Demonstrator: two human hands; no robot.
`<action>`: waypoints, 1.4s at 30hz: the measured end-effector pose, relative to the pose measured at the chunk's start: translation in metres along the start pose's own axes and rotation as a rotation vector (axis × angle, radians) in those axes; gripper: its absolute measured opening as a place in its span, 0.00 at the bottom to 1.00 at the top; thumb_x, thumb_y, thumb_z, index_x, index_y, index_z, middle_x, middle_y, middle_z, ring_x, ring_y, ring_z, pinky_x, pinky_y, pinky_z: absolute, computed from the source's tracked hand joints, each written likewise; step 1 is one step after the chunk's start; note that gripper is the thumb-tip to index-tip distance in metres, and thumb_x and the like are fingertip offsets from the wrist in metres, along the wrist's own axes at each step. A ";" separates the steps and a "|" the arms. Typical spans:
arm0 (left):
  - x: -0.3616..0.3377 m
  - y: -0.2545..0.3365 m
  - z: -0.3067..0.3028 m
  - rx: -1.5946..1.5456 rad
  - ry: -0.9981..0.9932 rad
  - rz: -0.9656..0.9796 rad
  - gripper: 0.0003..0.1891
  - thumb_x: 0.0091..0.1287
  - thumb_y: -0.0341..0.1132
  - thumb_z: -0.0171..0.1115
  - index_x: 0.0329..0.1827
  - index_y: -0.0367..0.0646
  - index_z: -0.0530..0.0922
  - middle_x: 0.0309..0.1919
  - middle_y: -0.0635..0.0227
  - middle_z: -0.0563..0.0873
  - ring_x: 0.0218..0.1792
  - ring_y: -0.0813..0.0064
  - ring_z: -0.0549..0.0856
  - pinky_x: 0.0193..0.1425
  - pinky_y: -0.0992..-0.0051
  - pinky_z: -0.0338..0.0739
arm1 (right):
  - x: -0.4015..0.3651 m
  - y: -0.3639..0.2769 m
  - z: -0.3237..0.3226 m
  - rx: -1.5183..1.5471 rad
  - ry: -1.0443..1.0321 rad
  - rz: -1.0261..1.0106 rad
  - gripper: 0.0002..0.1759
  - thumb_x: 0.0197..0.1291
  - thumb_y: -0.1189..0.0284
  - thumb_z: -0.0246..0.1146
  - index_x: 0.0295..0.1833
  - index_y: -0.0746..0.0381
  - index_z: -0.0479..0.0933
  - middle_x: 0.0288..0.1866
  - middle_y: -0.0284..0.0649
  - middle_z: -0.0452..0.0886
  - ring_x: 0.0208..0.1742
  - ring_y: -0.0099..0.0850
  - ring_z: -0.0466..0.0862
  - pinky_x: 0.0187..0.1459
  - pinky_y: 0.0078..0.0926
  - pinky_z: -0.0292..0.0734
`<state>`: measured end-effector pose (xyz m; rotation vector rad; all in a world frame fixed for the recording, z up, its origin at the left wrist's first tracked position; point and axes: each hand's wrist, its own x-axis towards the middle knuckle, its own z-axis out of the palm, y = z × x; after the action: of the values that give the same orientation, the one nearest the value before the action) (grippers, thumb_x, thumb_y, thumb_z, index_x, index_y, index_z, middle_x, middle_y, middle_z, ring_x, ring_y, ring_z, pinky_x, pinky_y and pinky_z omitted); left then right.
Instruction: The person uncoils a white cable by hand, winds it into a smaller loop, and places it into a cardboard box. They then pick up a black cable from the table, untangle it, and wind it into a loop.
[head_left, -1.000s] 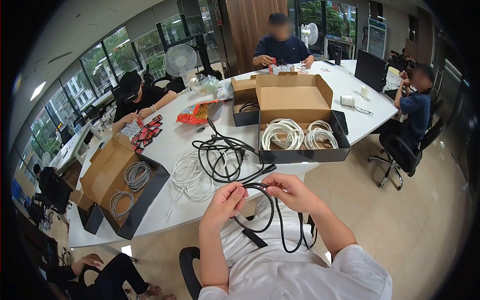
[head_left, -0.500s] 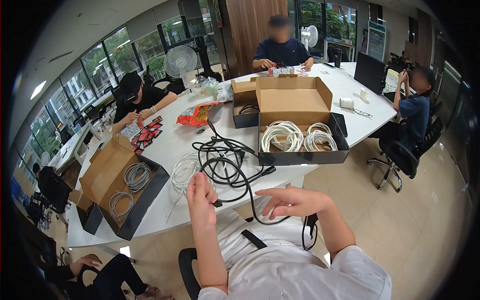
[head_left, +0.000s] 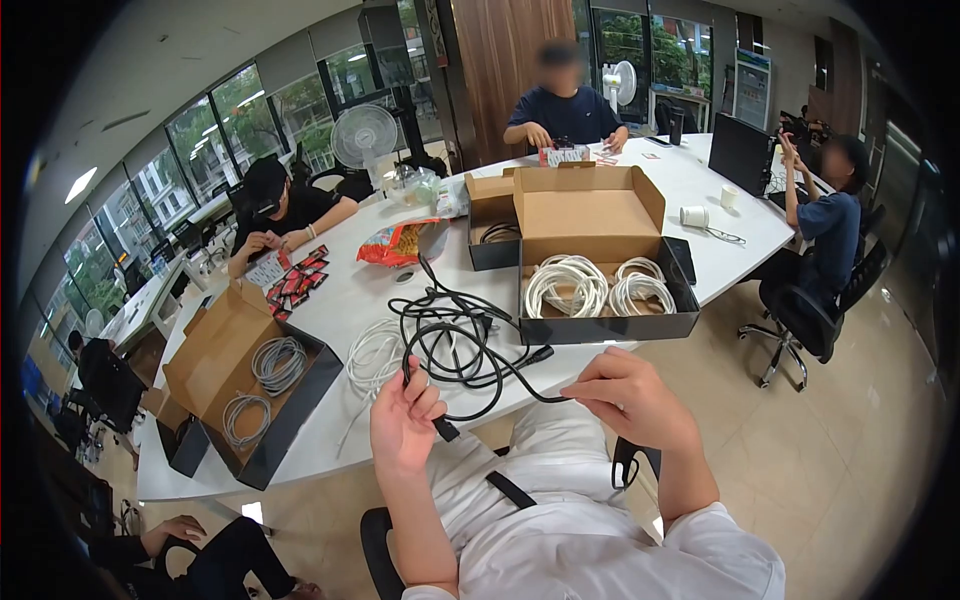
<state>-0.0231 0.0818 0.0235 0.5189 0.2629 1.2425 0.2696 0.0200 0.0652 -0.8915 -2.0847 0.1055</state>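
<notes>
A tangled black cable [head_left: 470, 345] lies near the front edge of the white table, partly lifted by my hands. My left hand [head_left: 405, 420] has its fingers curled round a loop of it. My right hand [head_left: 625, 400] pinches another stretch of the cable to the right, between thumb and fingers. Just behind my left hand lies a loose white cable [head_left: 368, 358]. An open box [head_left: 610, 328] beyond the black cable holds coiled white cables [head_left: 565, 285]. Grey cable coils [head_left: 278, 366] lie in an open box [head_left: 290, 430] at the left.
A red snack bag [head_left: 390, 243], red packets [head_left: 298, 280], a smaller box [head_left: 490, 255], paper cups [head_left: 693, 216] and a monitor [head_left: 740, 152] are on the table [head_left: 360, 290]. Three people sit round it; another person's legs show at the lower left.
My right hand has closed on the black cable and lifted it to the right. The stretch that hung over the table edge is now raised between my hands. The view has shifted slightly.
</notes>
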 end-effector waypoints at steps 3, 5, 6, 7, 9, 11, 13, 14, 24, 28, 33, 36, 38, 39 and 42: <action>0.000 -0.003 0.001 -0.055 -0.044 -0.014 0.08 0.75 0.36 0.47 0.47 0.45 0.74 0.27 0.77 0.65 0.28 0.80 0.64 0.37 0.77 0.63 | 0.000 -0.007 -0.005 0.031 -0.042 -0.116 0.13 0.44 0.83 0.67 0.38 0.60 0.85 0.33 0.34 0.81 0.34 0.33 0.78 0.34 0.28 0.73; 0.000 -0.011 0.004 -0.015 -0.032 0.028 0.07 0.75 0.35 0.47 0.47 0.45 0.73 0.28 0.76 0.66 0.29 0.80 0.66 0.39 0.75 0.64 | -0.002 -0.015 0.001 0.064 -0.084 -0.158 0.14 0.42 0.83 0.67 0.38 0.59 0.85 0.34 0.33 0.81 0.35 0.33 0.78 0.35 0.27 0.73; 0.001 -0.015 0.008 0.004 -0.029 0.049 0.07 0.75 0.35 0.47 0.47 0.46 0.73 0.28 0.76 0.67 0.30 0.80 0.66 0.40 0.75 0.64 | -0.002 -0.018 0.004 0.077 -0.105 -0.179 0.15 0.41 0.84 0.67 0.37 0.59 0.86 0.34 0.33 0.81 0.36 0.33 0.78 0.35 0.27 0.73; 0.000 -0.018 0.010 0.021 -0.058 0.034 0.06 0.75 0.34 0.47 0.46 0.46 0.73 0.30 0.74 0.69 0.31 0.78 0.68 0.43 0.73 0.65 | -0.002 -0.020 0.008 0.104 -0.126 -0.204 0.15 0.40 0.83 0.66 0.38 0.60 0.85 0.36 0.34 0.82 0.37 0.34 0.78 0.37 0.28 0.75; -0.004 -0.028 0.021 0.060 -0.052 0.017 0.05 0.75 0.34 0.47 0.46 0.46 0.72 0.30 0.74 0.69 0.32 0.78 0.68 0.43 0.73 0.65 | -0.001 -0.025 0.013 0.123 -0.141 -0.241 0.13 0.41 0.81 0.65 0.37 0.62 0.84 0.35 0.34 0.80 0.38 0.34 0.77 0.39 0.29 0.74; -0.005 -0.040 0.026 0.115 -0.085 -0.015 0.06 0.75 0.37 0.48 0.46 0.47 0.72 0.30 0.75 0.69 0.32 0.78 0.68 0.44 0.73 0.66 | 0.003 -0.029 0.014 0.123 -0.133 -0.295 0.13 0.40 0.79 0.64 0.37 0.63 0.82 0.34 0.35 0.78 0.37 0.34 0.77 0.40 0.30 0.74; -0.007 -0.055 0.031 0.163 -0.104 -0.046 0.07 0.75 0.37 0.48 0.45 0.45 0.71 0.30 0.74 0.69 0.33 0.78 0.68 0.44 0.74 0.66 | 0.003 -0.025 0.020 0.093 -0.067 -0.314 0.14 0.42 0.79 0.64 0.39 0.63 0.82 0.35 0.35 0.79 0.38 0.33 0.77 0.40 0.29 0.75; -0.010 -0.062 0.035 0.187 -0.104 -0.057 0.07 0.75 0.37 0.48 0.44 0.44 0.71 0.31 0.73 0.70 0.33 0.78 0.69 0.44 0.74 0.66 | 0.002 -0.022 0.024 0.072 -0.036 -0.307 0.15 0.42 0.79 0.64 0.40 0.63 0.82 0.35 0.35 0.79 0.37 0.32 0.78 0.39 0.28 0.75; -0.026 -0.109 0.042 0.422 -0.201 -0.114 0.22 0.78 0.53 0.39 0.49 0.41 0.70 0.27 0.78 0.67 0.28 0.84 0.65 0.35 0.79 0.62 | 0.006 -0.012 0.029 -0.173 0.242 -0.298 0.19 0.40 0.66 0.72 0.41 0.59 0.81 0.37 0.31 0.79 0.40 0.31 0.78 0.40 0.31 0.76; -0.027 -0.100 0.040 0.443 -0.193 -0.145 0.21 0.78 0.51 0.42 0.51 0.41 0.70 0.25 0.79 0.66 0.20 0.87 0.60 0.21 0.83 0.55 | 0.005 -0.012 0.027 -0.220 0.220 -0.237 0.23 0.43 0.57 0.73 0.43 0.58 0.81 0.39 0.32 0.79 0.45 0.34 0.77 0.47 0.38 0.74; -0.029 -0.096 0.037 0.570 -0.115 -0.009 0.22 0.77 0.53 0.42 0.35 0.42 0.68 0.16 0.79 0.61 0.14 0.88 0.56 0.16 0.82 0.50 | 0.005 -0.003 0.030 -0.129 0.145 -0.197 0.23 0.53 0.58 0.68 0.50 0.61 0.77 0.36 0.37 0.78 0.37 0.37 0.80 0.36 0.33 0.76; -0.030 -0.095 0.041 0.594 -0.069 -0.010 0.24 0.76 0.56 0.43 0.30 0.43 0.66 0.13 0.79 0.59 0.12 0.87 0.55 0.16 0.81 0.48 | 0.000 -0.002 0.030 -0.152 0.060 -0.129 0.19 0.57 0.60 0.65 0.47 0.63 0.76 0.30 0.38 0.78 0.27 0.37 0.81 0.25 0.31 0.75; -0.031 -0.091 0.046 0.640 -0.094 -0.070 0.26 0.74 0.59 0.44 0.27 0.45 0.64 0.13 0.80 0.57 0.11 0.87 0.54 0.15 0.81 0.46 | -0.002 0.001 0.031 -0.151 0.010 -0.116 0.17 0.58 0.60 0.65 0.44 0.62 0.75 0.29 0.37 0.77 0.25 0.37 0.81 0.24 0.31 0.74; -0.030 -0.090 0.045 0.687 -0.123 -0.108 0.28 0.73 0.61 0.42 0.27 0.45 0.64 0.12 0.79 0.57 0.10 0.86 0.55 0.14 0.80 0.47 | -0.002 0.001 0.030 -0.118 0.021 -0.121 0.15 0.59 0.61 0.64 0.38 0.63 0.75 0.27 0.38 0.77 0.26 0.38 0.81 0.25 0.33 0.74; -0.034 -0.090 0.049 0.682 -0.129 -0.183 0.28 0.73 0.62 0.41 0.26 0.46 0.64 0.10 0.78 0.57 0.09 0.85 0.55 0.14 0.79 0.48 | -0.003 -0.001 0.023 -0.028 -0.015 -0.102 0.14 0.60 0.62 0.64 0.36 0.64 0.75 0.24 0.41 0.77 0.26 0.39 0.81 0.25 0.35 0.73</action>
<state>0.0638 0.0178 0.0168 1.1296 0.6175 0.9170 0.2535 0.0225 0.0491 -0.8012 -2.1464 0.0286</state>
